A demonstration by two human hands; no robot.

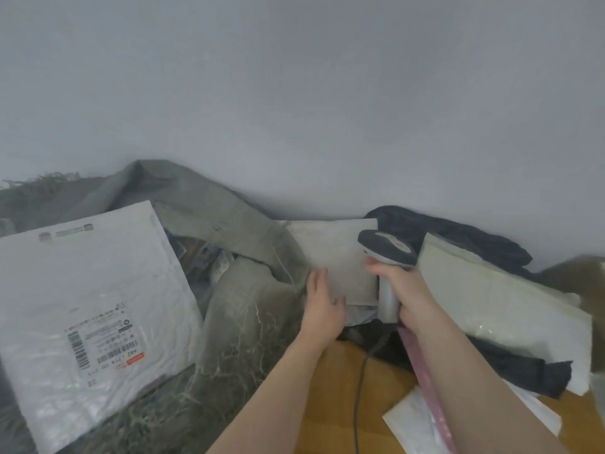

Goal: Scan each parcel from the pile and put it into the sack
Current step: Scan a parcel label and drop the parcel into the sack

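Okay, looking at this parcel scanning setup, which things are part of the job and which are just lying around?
Part of the job:
- scanner, gripped by the right hand
- grey parcel, under the left hand
- woven sack
- white labelled parcel lying on the sack
- pale parcel at right

Lying about:
- dark cloth
- wooden surface

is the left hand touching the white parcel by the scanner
Touching. The head view shows the left hand lying flat on the white parcel, fingers straight across its lower left edge.

Both forearms are bare up to the lower edge of the view, no sleeves showing, and the left hand (pixel 322 309) and right hand (pixel 404 285) wear nothing.
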